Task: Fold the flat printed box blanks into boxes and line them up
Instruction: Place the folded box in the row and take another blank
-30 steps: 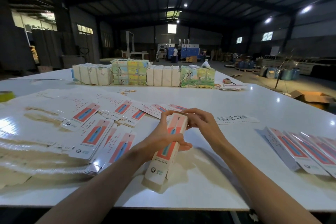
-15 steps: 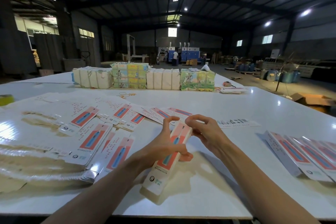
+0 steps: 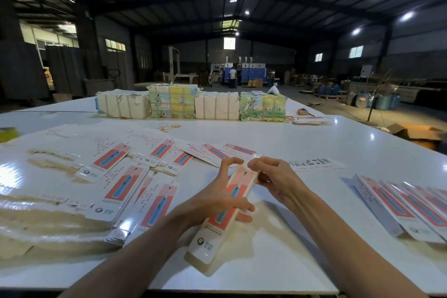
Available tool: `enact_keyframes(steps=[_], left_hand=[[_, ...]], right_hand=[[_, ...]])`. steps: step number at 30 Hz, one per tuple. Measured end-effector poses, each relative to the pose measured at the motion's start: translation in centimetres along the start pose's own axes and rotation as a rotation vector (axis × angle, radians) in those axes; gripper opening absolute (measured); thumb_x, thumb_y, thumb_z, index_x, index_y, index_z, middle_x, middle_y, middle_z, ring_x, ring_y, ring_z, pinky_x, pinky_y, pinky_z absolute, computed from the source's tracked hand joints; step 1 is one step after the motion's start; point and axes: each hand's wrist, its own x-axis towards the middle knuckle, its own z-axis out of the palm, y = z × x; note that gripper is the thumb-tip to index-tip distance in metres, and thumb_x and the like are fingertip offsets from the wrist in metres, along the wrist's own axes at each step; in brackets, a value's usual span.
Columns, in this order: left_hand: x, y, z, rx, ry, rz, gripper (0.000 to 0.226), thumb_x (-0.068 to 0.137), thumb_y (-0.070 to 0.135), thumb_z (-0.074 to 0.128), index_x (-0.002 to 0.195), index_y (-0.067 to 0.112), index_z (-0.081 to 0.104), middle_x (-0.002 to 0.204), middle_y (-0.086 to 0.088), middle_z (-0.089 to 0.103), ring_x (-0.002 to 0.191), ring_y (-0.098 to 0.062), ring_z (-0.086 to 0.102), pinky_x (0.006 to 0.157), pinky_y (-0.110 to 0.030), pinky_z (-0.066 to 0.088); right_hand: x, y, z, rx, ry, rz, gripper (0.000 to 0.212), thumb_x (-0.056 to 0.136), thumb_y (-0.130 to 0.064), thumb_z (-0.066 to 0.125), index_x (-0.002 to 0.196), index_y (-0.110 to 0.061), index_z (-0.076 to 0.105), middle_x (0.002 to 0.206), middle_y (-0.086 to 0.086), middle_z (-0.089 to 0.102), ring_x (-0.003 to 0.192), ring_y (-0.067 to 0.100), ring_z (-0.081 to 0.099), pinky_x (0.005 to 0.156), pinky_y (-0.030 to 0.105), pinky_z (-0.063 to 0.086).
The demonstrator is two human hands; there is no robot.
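A long folded box [image 3: 212, 232], white with a red and blue toothbrush print, lies slanted above the white table [image 3: 302, 244]. My left hand [image 3: 215, 198] grips its middle, thumb over the printed face and fingers underneath. My right hand [image 3: 275, 176] pinches the far end of the box with curled fingers. Flat printed blanks [image 3: 121, 181] lie spread and stacked to the left. A row of folded boxes [image 3: 406, 208] leans in a line at the right edge.
Wrapped bundles of card stock [image 3: 191, 101] stand across the far side of the table, with rubber bands [image 3: 169, 126] in front of them. A printed strip [image 3: 314, 163] lies behind my right hand. A yellow-green tape roll [image 3: 7, 133] sits far left. A cardboard carton [image 3: 420, 132] stands beyond the right edge.
The far end of the box has sunk a little lower between my hands. My right fingers have shifted from the top of the end flap to its side.
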Motion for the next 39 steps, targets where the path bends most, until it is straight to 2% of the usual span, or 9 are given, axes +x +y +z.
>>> enact_keyframes(steps=[5,13,17,20,23,28,32,36,39], left_hand=[[0.1,-0.1,0.1,-0.031,0.007,0.002,0.112,0.064,0.022,0.097,0.126,0.08,0.023,0.12,0.001,0.056,0.094,-0.006,0.076,0.065,-0.031,0.065],[-0.2,0.7,0.0,-0.149,0.115,0.055,0.104,0.073,0.01,0.09,0.124,0.079,0.03,0.127,0.007,0.052,0.104,-0.022,0.073,0.072,-0.035,0.065],[-0.4,0.6,0.1,-0.247,0.1,0.055,0.097,0.077,-0.002,0.085,0.125,0.069,0.038,0.123,-0.002,0.057,0.092,-0.014,0.078,0.067,-0.035,0.065],[-0.4,0.9,0.1,-0.226,0.121,0.06,0.096,0.075,0.003,0.086,0.119,0.074,0.037,0.12,-0.001,0.059,0.091,-0.009,0.077,0.065,-0.031,0.064],[-0.2,0.8,0.0,-0.211,0.153,0.054,0.096,0.073,0.008,0.088,0.114,0.078,0.036,0.118,0.0,0.061,0.092,-0.011,0.077,0.066,-0.032,0.064],[0.3,0.2,0.1,-0.165,0.171,0.024,0.093,0.07,0.019,0.089,0.116,0.077,0.033,0.115,0.002,0.065,0.091,-0.016,0.079,0.066,-0.032,0.064],[0.6,-0.1,0.0,-0.14,0.227,-0.011,0.093,0.07,0.024,0.092,0.118,0.075,0.031,0.11,0.002,0.069,0.087,-0.015,0.08,0.065,-0.028,0.063],[1.1,0.2,0.8,-0.421,0.249,-0.001,0.08,0.088,0.023,0.086,0.136,0.054,0.03,0.115,-0.007,0.071,0.089,-0.023,0.08,0.067,-0.032,0.064],[0.9,1.1,0.7,-0.684,0.35,0.046,0.05,0.103,0.031,0.066,0.142,0.043,0.036,0.127,-0.008,0.069,0.099,-0.026,0.078,0.074,-0.038,0.064]], right_hand=[[0.0,-0.1,-0.1,-0.031,-0.033,0.021,0.01,0.092,-0.001,0.073,0.087,-0.001,0.081,0.095,0.02,0.078,0.081,0.024,0.076,0.067,0.025,0.059],[-0.2,0.2,0.8,-0.018,-0.189,-0.135,0.021,0.101,-0.009,0.066,0.112,-0.01,0.083,0.116,0.015,0.079,0.104,0.024,0.076,0.088,0.031,0.062],[-0.5,0.7,1.2,-0.091,-0.174,-0.155,0.026,0.099,-0.017,0.073,0.125,-0.017,0.077,0.12,0.006,0.079,0.112,0.025,0.075,0.096,0.04,0.062],[-0.9,0.8,1.5,-0.14,-0.107,-0.201,0.024,0.096,-0.023,0.078,0.119,-0.02,0.079,0.114,0.006,0.08,0.107,0.026,0.077,0.096,0.043,0.063],[-1.2,0.7,1.6,-0.183,-0.093,-0.256,0.015,0.096,-0.023,0.078,0.11,-0.023,0.083,0.11,0.006,0.081,0.104,0.026,0.078,0.094,0.039,0.063],[-1.1,0.6,1.7,-0.34,-0.032,-0.345,0.014,0.099,-0.018,0.073,0.107,-0.02,0.084,0.101,0.001,0.082,0.096,0.021,0.079,0.089,0.038,0.064],[-0.8,1.1,1.9,-0.322,-0.037,-0.328,0.015,0.101,-0.016,0.07,0.111,-0.016,0.082,0.103,0.001,0.082,0.098,0.022,0.079,0.086,0.032,0.064],[-0.5,1.8,2.8,-0.431,0.028,-0.264,0.031,0.108,-0.029,0.059,0.138,-0.024,0.063,0.126,-0.002,0.072,0.105,0.017,0.074,0.083,0.026,0.063],[-1.2,1.4,3.2,-0.573,0.084,-0.315,0.033,0.106,-0.044,0.059,0.135,-0.043,0.044,0.125,-0.006,0.064,0.09,0.0,0.07,0.066,0.014,0.056]])
